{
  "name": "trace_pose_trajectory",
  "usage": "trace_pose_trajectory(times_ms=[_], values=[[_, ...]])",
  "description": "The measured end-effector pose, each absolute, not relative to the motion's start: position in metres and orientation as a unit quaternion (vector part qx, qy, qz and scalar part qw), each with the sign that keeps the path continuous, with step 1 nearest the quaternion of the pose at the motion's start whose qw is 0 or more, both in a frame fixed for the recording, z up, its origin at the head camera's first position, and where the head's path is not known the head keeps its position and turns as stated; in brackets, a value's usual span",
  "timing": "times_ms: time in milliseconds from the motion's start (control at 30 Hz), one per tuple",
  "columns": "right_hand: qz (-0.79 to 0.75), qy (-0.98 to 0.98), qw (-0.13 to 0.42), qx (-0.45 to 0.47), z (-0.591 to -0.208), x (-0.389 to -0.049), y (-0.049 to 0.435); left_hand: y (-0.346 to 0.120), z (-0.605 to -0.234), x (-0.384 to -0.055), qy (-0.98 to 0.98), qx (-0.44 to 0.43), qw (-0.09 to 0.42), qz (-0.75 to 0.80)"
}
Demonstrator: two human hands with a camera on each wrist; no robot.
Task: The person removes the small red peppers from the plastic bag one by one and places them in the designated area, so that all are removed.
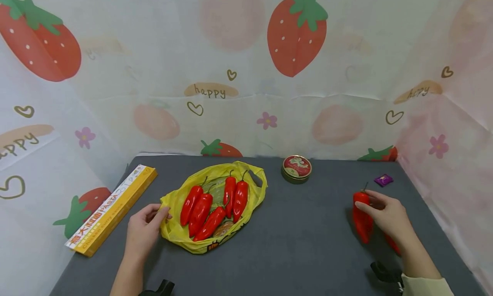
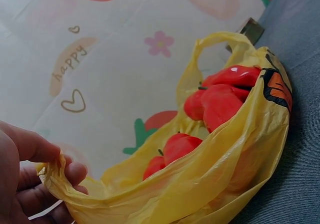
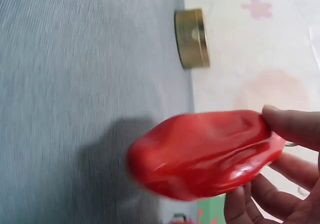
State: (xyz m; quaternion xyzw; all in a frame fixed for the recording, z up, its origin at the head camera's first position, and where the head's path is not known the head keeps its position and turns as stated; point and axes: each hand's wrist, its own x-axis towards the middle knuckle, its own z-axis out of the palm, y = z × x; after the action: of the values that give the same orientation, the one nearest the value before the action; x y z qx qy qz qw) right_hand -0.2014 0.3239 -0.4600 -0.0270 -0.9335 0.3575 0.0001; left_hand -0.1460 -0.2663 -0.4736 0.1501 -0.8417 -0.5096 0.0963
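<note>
A yellow plastic bag (image 1: 175, 227) lies spread wide on the table, with several red chili peppers (image 1: 200, 212) inside it. My left hand (image 1: 144, 227) pinches the bag's left edge between thumb and fingers; the left wrist view shows the gathered plastic (image 2: 57, 179) in that grip. Over at the right, my right hand (image 1: 389, 214) holds another red pepper (image 3: 200, 154) near its stem end, the tip pointing down toward the table. Partly hidden behind the right hand and wrist, one more red pepper (image 1: 393, 244) lies on the table.
A yellow pasta box (image 1: 111, 212) lies slanted at the left. Behind the bag, to its right, stands a round tin (image 1: 296, 169) with a red lid. A small purple packet (image 1: 383, 180) lies beyond the right hand. Strawberry-printed cloth (image 1: 246, 73) encloses the back and sides of the grey table (image 1: 292, 253).
</note>
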Motion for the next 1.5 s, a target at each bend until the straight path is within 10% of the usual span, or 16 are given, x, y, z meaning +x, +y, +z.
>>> trace_pose_trajectory(times_ms=[1500], values=[[0.280,-0.953,0.109,0.041,-0.458,-0.184,0.306,-0.270,-0.473,-0.145,-0.839,0.169,0.090,-0.510]])
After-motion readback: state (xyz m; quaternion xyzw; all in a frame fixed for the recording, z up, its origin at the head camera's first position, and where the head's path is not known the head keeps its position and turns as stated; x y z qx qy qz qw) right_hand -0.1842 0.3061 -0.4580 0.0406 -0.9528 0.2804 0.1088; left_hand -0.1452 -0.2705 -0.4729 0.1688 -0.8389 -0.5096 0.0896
